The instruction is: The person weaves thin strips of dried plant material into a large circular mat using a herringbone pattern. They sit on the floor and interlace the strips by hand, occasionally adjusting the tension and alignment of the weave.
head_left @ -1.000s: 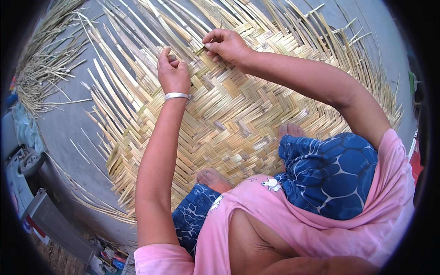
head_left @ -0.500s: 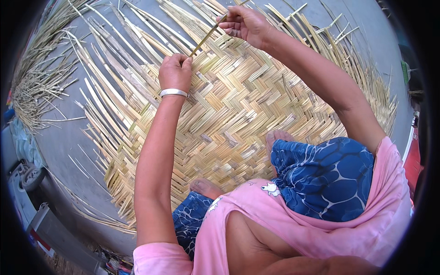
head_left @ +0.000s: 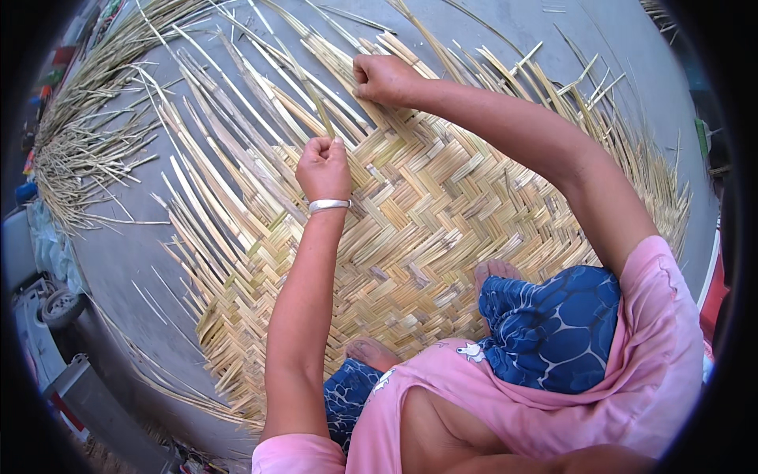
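Observation:
A half-woven mat (head_left: pixel 442 221) of flat, split reed strips lies on the floor, its herringbone pattern ending in long loose strips at the far and left sides. My left hand (head_left: pixel 324 170), with a pale bracelet at the wrist, is closed in a pinch on a greenish reed strip (head_left: pixel 316 99) that slants up and away to the left. Farther off and to the right, my right hand (head_left: pixel 384 79) is closed over reed strips at the mat's far woven edge. Its fingertips are partly hidden. My bare feet (head_left: pixel 375 353) rest on the mat's near part.
A heap of thin, dry stalks (head_left: pixel 95 150) lies at the far left on the grey floor (head_left: pixel 150 272). Loose reed ends (head_left: pixel 545 75) fan out beyond the mat. A grey object with a wheel (head_left: pixel 59 308) stands at the left edge, beside crumpled clear plastic (head_left: pixel 57 245).
My right hand has let go of the greenish strip, come down nearer the mat and closed on strips there. My left hand sits slightly lower in the picture, still holding the strip, which now leans left.

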Available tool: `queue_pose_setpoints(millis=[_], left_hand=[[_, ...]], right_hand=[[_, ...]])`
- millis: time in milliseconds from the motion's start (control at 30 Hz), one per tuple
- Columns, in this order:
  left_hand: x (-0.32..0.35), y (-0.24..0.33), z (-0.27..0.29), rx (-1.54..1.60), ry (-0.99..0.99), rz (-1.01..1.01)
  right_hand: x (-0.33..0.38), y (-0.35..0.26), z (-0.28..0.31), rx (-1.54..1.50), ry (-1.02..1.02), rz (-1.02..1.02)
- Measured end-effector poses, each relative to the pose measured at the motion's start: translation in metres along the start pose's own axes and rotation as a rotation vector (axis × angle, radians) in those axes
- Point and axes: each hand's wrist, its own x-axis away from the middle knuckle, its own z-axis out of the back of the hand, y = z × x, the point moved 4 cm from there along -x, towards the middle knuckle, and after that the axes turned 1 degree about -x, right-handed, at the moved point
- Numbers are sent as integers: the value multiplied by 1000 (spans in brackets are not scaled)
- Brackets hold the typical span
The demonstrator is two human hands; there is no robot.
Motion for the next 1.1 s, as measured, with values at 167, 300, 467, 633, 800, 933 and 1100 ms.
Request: queue_pose_setpoints(millis=[167,300,467,633,800,933,1100], left_hand=[[3,1,0,53,-7,19],[2,-2,-2,103,-9,16],[1,-8,-3,122,-27,18],[4,-3,1,195,3,27],[10,6,1,253,26,31],[12,9,1,252,36,16],[7,-3,-6,315,58,97]], right_hand=[[3,-8,2,148,-13,-15],[4,-14,6,323,-117,-66],[-9,-13,8,399,-372,-18],[-5,-25,8,-163,-488,-102],[-5,-15,-2,-202,-484,-83],[-11,-4,-13,-364,-552,-205],[-3,0,-18,-572,-540,-305]])
